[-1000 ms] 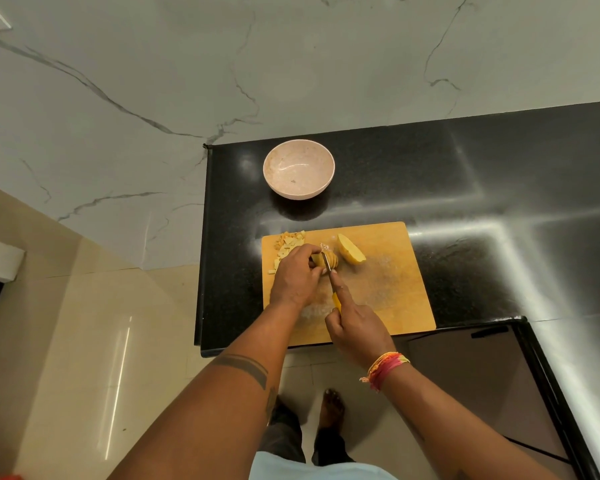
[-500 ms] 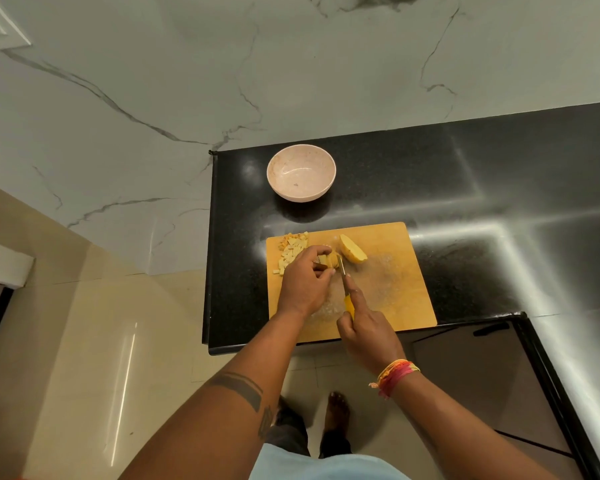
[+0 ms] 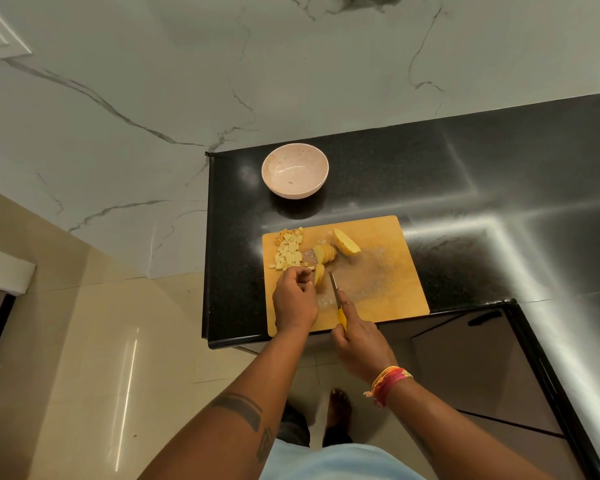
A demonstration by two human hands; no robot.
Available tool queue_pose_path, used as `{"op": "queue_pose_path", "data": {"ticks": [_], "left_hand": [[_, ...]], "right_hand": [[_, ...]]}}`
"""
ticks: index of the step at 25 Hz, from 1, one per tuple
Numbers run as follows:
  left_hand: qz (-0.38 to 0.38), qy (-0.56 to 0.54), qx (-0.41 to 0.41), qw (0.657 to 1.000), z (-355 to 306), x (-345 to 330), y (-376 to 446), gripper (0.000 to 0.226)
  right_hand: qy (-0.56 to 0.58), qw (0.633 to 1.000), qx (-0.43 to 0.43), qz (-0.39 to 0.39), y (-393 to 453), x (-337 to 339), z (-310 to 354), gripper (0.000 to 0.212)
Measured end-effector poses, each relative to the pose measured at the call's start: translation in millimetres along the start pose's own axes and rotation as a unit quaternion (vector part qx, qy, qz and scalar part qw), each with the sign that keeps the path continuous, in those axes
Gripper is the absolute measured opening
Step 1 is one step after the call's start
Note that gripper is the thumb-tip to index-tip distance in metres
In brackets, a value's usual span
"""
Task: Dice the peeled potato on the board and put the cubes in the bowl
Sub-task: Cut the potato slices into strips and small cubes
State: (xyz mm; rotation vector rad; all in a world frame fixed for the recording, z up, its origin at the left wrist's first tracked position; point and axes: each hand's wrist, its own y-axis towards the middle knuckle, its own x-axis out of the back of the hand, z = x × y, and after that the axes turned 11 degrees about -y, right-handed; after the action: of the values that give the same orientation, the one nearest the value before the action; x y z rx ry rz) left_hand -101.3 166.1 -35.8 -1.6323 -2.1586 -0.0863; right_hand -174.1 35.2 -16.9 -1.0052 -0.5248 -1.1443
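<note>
A wooden cutting board (image 3: 388,271) lies on the black counter. On its far left corner sits a heap of several potato cubes (image 3: 289,252). Fanned potato slices (image 3: 326,254) lie mid-board, and a potato half (image 3: 346,242) rests behind them. My left hand (image 3: 294,301) pinches a few slices (image 3: 318,274) standing on edge. My right hand (image 3: 361,344) grips a yellow-handled knife (image 3: 336,297), blade pointing away just right of those slices. The pink bowl (image 3: 294,174) stands beyond the board with no cubes in it.
The black counter (image 3: 465,188) stretches right and wraps round in an L. Its front edge runs just below the board. A marble wall (image 3: 153,98) rises behind. Tiled floor and my feet (image 3: 338,403) show below.
My left hand has pulled back toward me with a few slices, uncovering the fanned slices and the cube heap. The knife has drawn back with my right hand.
</note>
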Motion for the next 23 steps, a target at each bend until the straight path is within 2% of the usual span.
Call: {"op": "queue_pose_path", "data": {"ticks": [6, 10, 17, 20, 23], "left_hand": [[0.035, 0.102, -0.037, 0.993, -2.8, -6.0, 5.8, 0.035], [0.067, 0.164, -0.049, 0.983, -10.3, -14.3, 19.8, 0.038], [-0.017, 0.125, -0.030, 0.992, -17.3, -3.8, 26.0, 0.016], [-0.050, 0.056, 0.029, 0.997, -4.1, 7.5, 11.2, 0.003], [-0.051, 0.009, 0.136, 0.989, 9.3, 10.4, -3.6, 0.006]], "right_hand": [[-0.014, 0.999, 0.012, 0.026, 3.8, -1.7, 4.6, 0.075], [-0.016, 0.999, 0.014, 0.030, 8.7, -0.9, 3.8, 0.075], [-0.038, 0.999, 0.011, 0.014, 3.8, -2.6, 1.4, 0.075], [-0.046, 0.999, 0.001, 0.018, -2.6, -13.2, 6.9, 0.077], [-0.042, 0.999, 0.010, 0.024, 4.8, -23.5, 18.0, 0.076]]}}
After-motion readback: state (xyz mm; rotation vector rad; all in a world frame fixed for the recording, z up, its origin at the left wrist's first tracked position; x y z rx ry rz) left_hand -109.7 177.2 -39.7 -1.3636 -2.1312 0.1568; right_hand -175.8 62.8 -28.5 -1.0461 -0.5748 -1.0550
